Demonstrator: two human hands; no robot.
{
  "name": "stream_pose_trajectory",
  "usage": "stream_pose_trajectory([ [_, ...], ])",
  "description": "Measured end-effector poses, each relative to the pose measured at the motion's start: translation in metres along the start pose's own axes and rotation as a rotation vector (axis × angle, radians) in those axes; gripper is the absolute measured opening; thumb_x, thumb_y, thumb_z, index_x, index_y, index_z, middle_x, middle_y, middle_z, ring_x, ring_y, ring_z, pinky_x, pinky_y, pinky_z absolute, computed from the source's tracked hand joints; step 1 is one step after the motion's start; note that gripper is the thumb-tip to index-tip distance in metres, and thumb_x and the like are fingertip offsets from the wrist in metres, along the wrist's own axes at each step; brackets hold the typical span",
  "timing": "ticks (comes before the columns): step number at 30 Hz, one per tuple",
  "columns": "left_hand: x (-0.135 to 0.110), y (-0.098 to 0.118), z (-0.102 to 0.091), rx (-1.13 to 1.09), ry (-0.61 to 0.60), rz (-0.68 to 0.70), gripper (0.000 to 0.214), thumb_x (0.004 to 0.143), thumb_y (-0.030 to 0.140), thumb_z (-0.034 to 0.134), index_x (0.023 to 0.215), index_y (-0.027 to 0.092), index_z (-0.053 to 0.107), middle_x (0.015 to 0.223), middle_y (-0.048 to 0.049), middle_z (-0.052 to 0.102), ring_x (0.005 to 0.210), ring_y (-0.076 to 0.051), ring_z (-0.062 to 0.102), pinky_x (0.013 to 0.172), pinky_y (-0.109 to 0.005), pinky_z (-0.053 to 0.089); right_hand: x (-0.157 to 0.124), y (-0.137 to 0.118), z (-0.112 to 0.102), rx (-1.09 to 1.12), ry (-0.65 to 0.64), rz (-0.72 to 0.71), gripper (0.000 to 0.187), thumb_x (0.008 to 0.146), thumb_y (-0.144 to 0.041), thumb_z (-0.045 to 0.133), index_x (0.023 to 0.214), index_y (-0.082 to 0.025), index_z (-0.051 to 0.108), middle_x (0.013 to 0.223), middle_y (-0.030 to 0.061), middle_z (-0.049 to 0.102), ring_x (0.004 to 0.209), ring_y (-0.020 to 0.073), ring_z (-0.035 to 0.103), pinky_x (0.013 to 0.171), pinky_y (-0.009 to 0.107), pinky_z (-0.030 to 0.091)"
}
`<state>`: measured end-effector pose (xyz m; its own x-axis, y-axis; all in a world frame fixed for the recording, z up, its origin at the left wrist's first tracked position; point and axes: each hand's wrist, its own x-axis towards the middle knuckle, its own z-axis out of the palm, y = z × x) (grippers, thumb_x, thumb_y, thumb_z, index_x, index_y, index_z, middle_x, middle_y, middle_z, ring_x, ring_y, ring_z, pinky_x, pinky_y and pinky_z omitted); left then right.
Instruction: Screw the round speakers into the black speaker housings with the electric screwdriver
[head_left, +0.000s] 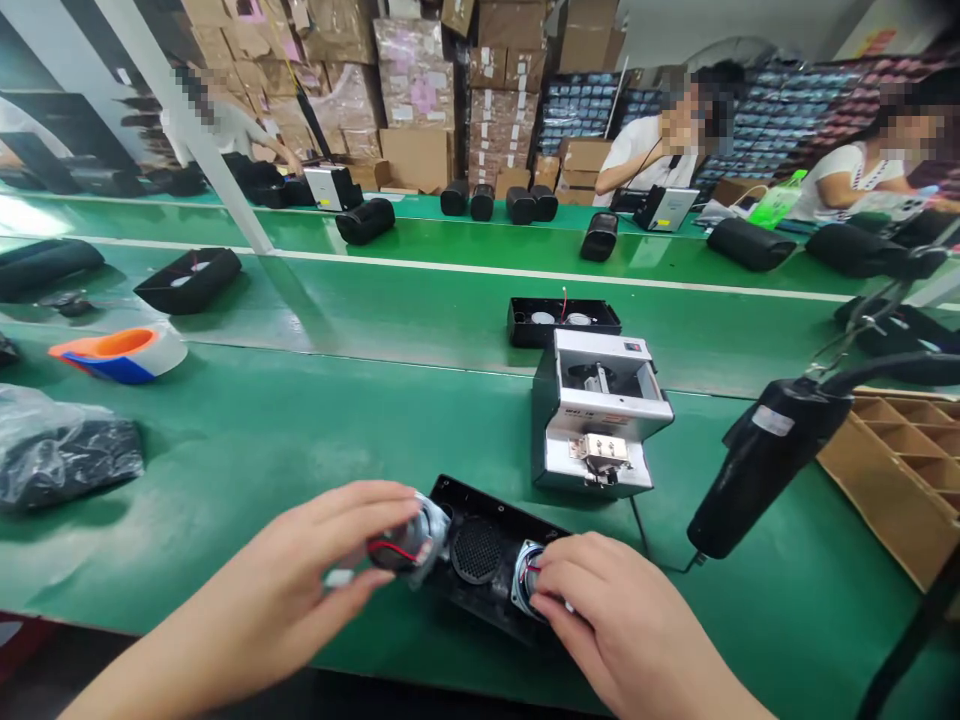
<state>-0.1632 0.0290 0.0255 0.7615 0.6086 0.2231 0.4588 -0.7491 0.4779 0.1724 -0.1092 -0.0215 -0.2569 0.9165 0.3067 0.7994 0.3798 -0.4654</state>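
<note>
A black plastic speaker housing (491,510) lies slantwise near the front edge of the green bench, with a round mesh grille (476,550) showing in its middle. My left hand (330,560) grips a round speaker driver (424,535) with a red wire, tilted at the housing's left end. Closed around a second speaker driver (523,575) at the right part of the housing is my right hand (592,590). My fingers cover part of both drivers.
Behind the housing stands a silver screw feeder (600,420); a black electric screwdriver (765,470) hangs to its right. Another open housing (517,325) sits farther back. A tape roll (120,352) and plastic bag (67,450) lie left, a divided cardboard box (862,440) right. Several people work across the bench.
</note>
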Motion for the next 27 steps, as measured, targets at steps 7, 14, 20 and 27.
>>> stream_pose_trajectory([
  [7,0.078,0.029,0.033,0.005,-0.420,0.206,0.047,0.099,0.009,0.071,0.138,0.034,0.074,0.139,-0.0024,0.083,0.118,-0.026,0.084,0.101,-0.035,0.067,-0.013,-0.005,0.008,0.048,0.241,-0.045,0.011,0.106,-0.015,0.066,0.113,-0.022,0.072,0.103,0.0027,0.084,0.093,0.0202,0.074,0.085,0.038,0.059],
  [14,0.079,0.008,0.057,0.116,-0.465,0.185,0.042,0.091,0.011,0.081,0.127,0.033,0.078,0.129,-0.0018,0.086,0.110,-0.030,0.086,0.087,-0.037,0.068,-0.010,-0.004,0.016,0.061,0.287,-0.014,0.012,0.111,-0.026,0.065,0.104,-0.020,0.072,0.095,0.0023,0.082,0.088,0.0201,0.073,0.080,0.038,0.053],
  [20,0.075,0.009,0.060,0.145,-0.417,0.187,0.047,0.088,0.007,0.082,0.128,0.032,0.078,0.131,-0.0017,0.087,0.111,-0.032,0.086,0.091,-0.042,0.069,-0.008,0.002,0.017,0.070,0.288,-0.029,0.016,0.113,-0.030,0.063,0.106,-0.020,0.073,0.094,0.0030,0.083,0.087,0.0206,0.075,0.079,0.038,0.052],
  [27,0.080,0.006,0.060,0.134,-0.466,0.181,0.056,0.085,0.008,0.091,0.133,0.034,0.078,0.130,-0.0016,0.088,0.112,-0.032,0.086,0.094,-0.041,0.069,-0.011,0.001,0.017,0.069,0.283,-0.025,0.014,0.112,-0.029,0.063,0.105,-0.020,0.072,0.095,0.0024,0.083,0.087,0.0202,0.074,0.079,0.038,0.054],
])
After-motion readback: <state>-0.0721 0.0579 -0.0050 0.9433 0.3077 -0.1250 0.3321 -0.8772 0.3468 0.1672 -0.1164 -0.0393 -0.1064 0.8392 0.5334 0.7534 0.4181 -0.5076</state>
